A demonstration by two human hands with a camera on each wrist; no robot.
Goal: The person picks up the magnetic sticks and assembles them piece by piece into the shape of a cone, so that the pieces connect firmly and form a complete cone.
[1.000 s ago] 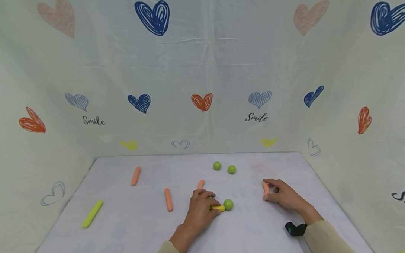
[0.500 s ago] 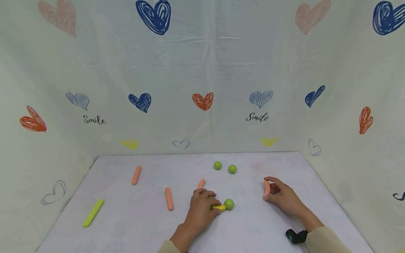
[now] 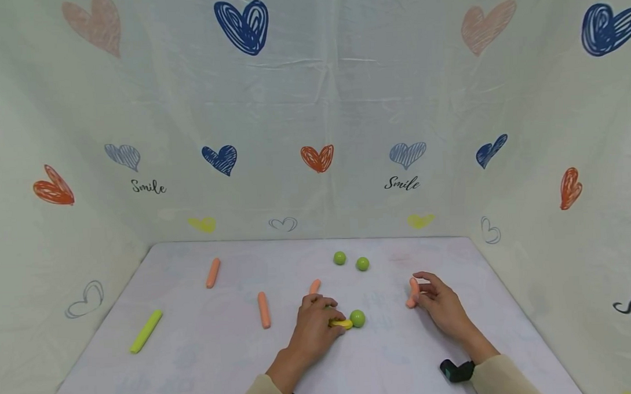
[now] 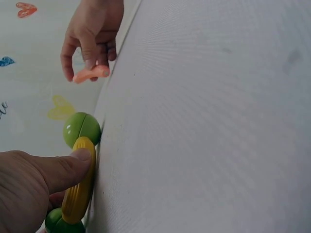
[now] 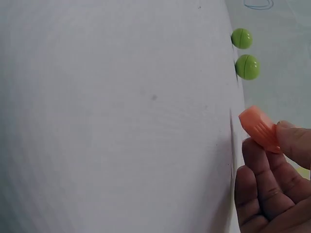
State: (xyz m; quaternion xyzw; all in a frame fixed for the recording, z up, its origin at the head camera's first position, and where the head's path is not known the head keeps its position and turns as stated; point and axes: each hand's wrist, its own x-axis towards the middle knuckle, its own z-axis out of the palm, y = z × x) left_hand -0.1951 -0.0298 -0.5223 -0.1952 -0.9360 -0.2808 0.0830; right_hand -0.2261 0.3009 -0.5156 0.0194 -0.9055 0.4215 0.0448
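My left hand rests on the white table and holds a yellow ribbed stick with its thumb on top. One end of that stick touches a green ball; another green ball shows under my fingers. My right hand pinches a short orange stick just above the table, its far end pointing down and away.
Two more green balls lie at the back. Orange sticks lie left of my left hand, and a yellow-green stick lies at far left. Heart-printed cloth walls enclose the table.
My right hand has drawn slightly back and lifted, tilting the orange stick. My left hand stays on the yellow stick and ball.
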